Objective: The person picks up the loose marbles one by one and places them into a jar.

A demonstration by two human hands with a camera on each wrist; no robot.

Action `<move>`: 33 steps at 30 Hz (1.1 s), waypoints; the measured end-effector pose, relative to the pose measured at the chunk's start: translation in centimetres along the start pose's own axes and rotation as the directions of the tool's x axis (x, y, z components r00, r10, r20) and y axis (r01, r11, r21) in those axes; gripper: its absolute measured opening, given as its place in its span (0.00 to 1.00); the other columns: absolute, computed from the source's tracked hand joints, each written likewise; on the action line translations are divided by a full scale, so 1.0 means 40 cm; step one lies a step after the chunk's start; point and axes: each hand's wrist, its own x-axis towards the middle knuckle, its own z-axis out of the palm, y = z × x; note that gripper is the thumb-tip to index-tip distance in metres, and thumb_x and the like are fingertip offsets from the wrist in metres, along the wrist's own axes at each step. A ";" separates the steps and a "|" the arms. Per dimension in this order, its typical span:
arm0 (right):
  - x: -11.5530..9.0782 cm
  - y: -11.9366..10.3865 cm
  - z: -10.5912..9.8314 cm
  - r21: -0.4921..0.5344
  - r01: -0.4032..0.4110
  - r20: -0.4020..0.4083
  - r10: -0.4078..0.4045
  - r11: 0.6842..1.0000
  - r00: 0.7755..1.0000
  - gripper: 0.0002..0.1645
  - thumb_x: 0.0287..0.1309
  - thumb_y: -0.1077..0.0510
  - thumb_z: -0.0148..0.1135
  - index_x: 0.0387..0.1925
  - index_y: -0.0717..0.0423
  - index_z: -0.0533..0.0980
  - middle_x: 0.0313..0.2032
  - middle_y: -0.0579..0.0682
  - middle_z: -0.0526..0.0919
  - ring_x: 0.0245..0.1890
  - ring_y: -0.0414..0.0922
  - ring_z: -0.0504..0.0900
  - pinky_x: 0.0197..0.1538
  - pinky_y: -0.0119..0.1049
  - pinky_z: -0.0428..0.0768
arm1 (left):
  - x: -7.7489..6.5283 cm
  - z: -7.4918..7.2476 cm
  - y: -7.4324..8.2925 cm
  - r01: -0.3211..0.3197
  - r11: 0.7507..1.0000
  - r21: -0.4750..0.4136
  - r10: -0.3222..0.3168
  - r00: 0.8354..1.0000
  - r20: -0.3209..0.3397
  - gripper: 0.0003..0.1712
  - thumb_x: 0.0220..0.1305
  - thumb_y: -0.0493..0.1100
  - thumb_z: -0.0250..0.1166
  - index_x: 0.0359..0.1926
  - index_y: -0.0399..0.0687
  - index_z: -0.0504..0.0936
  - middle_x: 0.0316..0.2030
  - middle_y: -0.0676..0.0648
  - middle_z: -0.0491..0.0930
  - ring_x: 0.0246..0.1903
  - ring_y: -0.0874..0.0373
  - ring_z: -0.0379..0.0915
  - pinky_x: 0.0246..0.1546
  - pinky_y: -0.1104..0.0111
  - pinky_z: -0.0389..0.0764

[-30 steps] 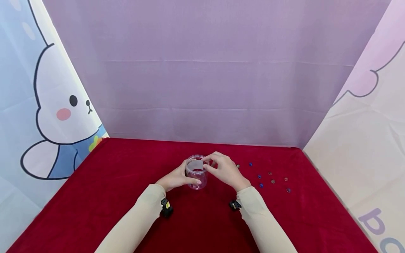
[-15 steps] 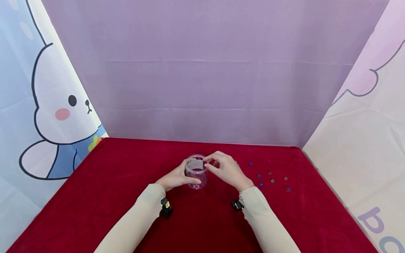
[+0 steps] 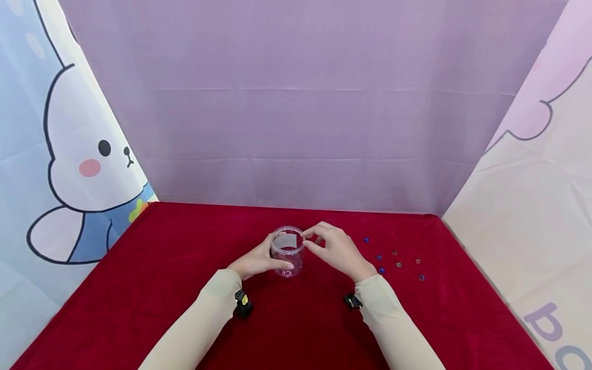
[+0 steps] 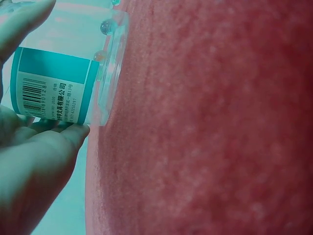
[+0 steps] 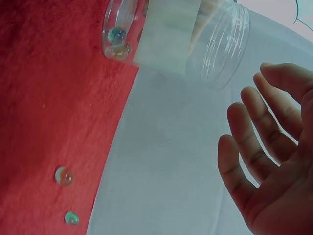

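A clear plastic jar stands upright at the middle of the red cloth, its mouth uncovered. My left hand grips it from the left, fingers behind and thumb in front. The left wrist view shows a barcode label on its side. Inside, near the bottom, lie a dark bluish marble and an orange-tinted marble. Just right of the rim hovers my right hand. Its fingers are loosely bent, with nothing visible between them in the right wrist view.
Several loose marbles lie on the red cloth to the right, among them a blue marble and a brownish marble. A purple curtain hangs behind the table, with printed sheets at both sides.
My right hand has drawn back slightly to the right, away from the jar's mouth. The left hand and the jar have stayed in place.
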 end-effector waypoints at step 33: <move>-0.093 0.050 -0.114 -0.150 -0.058 -0.007 0.058 0.987 0.998 0.14 0.61 0.52 0.71 0.48 0.42 0.83 0.42 0.36 0.81 0.37 0.39 0.78 0.37 0.33 0.79 | -0.012 -0.005 0.016 -0.016 1.000 0.018 0.016 1.000 0.000 0.59 0.53 0.51 0.79 0.77 0.53 0.51 0.68 0.46 0.64 0.67 0.49 0.57 0.64 0.48 0.67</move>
